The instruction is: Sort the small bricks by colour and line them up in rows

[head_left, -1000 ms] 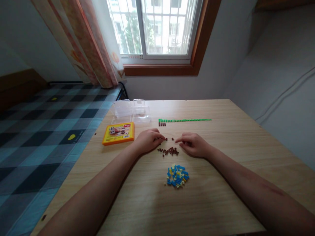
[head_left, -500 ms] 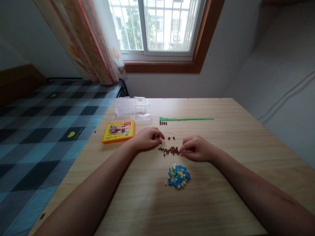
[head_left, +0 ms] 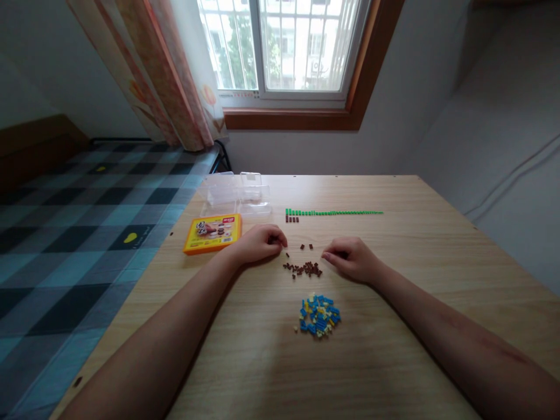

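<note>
Both of my hands rest on a wooden table (head_left: 394,326) on either side of a small heap of tiny brown bricks (head_left: 304,269). My left hand (head_left: 259,242) lies curled, fingers closed, just left of the heap. My right hand (head_left: 351,258) pinches its fingertips together to the right of the heap; what they hold is too small to make out. Two loose brown bricks (head_left: 305,247) lie between the hands. Farther back runs a long row of green bricks (head_left: 335,212), with a short row of brown bricks (head_left: 292,219) under its left end.
A pile of blue, yellow and white bricks (head_left: 318,315) lies nearer to me. An orange box (head_left: 212,233) and a clear plastic case (head_left: 234,196) sit at the table's left. A checked bed (head_left: 79,233) adjoins the left edge; a window and curtain are behind.
My right hand reached down to the brown heap half a second ago and has drawn back up and to the right, fingertips pinched. My left hand has barely moved.
</note>
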Demonstrator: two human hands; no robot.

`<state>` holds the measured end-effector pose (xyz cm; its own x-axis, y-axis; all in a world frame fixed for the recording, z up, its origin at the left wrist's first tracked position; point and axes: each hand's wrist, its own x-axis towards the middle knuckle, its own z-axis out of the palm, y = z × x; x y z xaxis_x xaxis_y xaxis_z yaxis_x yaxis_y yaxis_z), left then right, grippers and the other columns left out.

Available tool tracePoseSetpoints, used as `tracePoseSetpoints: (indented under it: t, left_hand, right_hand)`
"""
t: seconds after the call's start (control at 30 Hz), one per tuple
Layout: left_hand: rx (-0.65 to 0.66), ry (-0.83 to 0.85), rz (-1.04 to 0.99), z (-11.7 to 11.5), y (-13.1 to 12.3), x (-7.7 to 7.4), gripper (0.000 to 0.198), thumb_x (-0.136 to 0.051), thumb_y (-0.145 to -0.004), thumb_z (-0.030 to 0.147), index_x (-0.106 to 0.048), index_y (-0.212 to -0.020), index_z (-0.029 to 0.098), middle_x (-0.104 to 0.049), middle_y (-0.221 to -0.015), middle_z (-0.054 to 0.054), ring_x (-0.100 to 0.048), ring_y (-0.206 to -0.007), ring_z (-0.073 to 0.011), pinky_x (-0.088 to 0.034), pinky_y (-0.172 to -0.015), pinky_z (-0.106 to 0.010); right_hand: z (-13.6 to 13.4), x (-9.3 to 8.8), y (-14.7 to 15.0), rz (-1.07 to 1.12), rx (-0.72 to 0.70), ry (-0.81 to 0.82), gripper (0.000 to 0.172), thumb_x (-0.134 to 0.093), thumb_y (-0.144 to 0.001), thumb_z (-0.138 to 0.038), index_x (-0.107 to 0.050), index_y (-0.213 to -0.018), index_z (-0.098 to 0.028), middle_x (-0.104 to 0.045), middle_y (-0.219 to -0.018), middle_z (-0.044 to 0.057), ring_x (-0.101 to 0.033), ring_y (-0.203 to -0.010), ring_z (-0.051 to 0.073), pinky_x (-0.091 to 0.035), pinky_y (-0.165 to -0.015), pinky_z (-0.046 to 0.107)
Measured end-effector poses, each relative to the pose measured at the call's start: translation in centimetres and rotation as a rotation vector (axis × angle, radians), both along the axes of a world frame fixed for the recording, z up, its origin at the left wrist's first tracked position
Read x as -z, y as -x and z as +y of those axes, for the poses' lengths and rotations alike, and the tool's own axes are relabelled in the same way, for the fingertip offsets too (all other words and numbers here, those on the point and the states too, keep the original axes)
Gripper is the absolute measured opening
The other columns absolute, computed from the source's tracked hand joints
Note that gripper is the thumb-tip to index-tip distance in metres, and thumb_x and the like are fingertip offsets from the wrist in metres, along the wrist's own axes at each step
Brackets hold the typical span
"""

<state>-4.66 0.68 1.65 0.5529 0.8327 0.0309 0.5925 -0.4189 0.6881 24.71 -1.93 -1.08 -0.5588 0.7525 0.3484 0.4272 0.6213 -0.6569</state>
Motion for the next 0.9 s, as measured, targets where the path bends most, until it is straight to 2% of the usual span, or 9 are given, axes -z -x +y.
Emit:
tracePoseSetpoints:
  t: [0.2,0.33,0.53,0.7,0.9]
  left_hand:
    - [0.094,-0.017,0.007,-0.1,0.1,-0.3,0.017,-0.063,-0.078,0.018,-0.077,-0.087,0.018,-0.068,-0.090,-0.005,-0.063,-0.079,-0.0151,-0.050,-0.074,-0.028]
    - [0.131,-0.030,0.032,-0.1,0.0,-0.2,0.017,-0.065,-0.079,0.019,-0.079,-0.089,0.020,-0.068,-0.090,-0.005,-0.063,-0.080,-0.0151,-0.050,-0.076,-0.028]
    - [0.116,-0.066,0.068,0.0,-0.2,-0.1,0.014,-0.066,-0.081,0.020,-0.079,-0.086,0.021,-0.069,-0.089,-0.004,-0.064,-0.080,-0.0148,-0.050,-0.077,-0.028]
    - [0.138,-0.067,0.090,-0.1,-0.3,-0.2,0.013,-0.068,-0.079,0.019,-0.079,-0.085,0.021,-0.069,-0.089,-0.004,-0.064,-0.079,-0.0147,-0.050,-0.076,-0.028]
    - [0.146,-0.013,0.059,-0.3,-0.2,-0.4,0.014,-0.068,-0.079,0.021,-0.080,-0.086,0.022,-0.069,-0.090,-0.003,-0.064,-0.079,-0.0147,-0.049,-0.076,-0.028]
  right_hand:
    - [0.1,0.0,-0.1,0.012,0.035,-0.015,0.021,-0.061,-0.092,-0.028,-0.072,-0.079,-0.016,-0.069,-0.070,0.004,-0.058,-0.062,0.014,-0.042,-0.059,0.027]
    - [0.1,0.0,-0.2,-0.009,-0.027,-0.040,0.018,-0.061,-0.092,-0.027,-0.074,-0.084,-0.017,-0.066,-0.069,0.003,-0.055,-0.062,0.013,-0.040,-0.058,0.026]
    - [-0.3,-0.2,-0.3,-0.032,-0.094,-0.095,0.016,-0.062,-0.090,-0.022,-0.076,-0.098,-0.019,-0.062,-0.071,0.002,-0.051,-0.057,0.011,-0.039,-0.056,0.025]
    - [-1.2,-0.9,0.6,-0.094,-0.224,-0.166,0.023,-0.061,-0.091,-0.022,-0.075,-0.109,-0.024,-0.066,-0.084,0.004,-0.058,-0.070,0.014,-0.044,-0.064,0.028]
    - [-1.6,-0.9,1.4,-0.178,-0.238,-0.194,0.023,-0.060,-0.094,-0.026,-0.074,-0.112,-0.025,-0.066,-0.088,0.005,-0.059,-0.076,0.016,-0.044,-0.067,0.029]
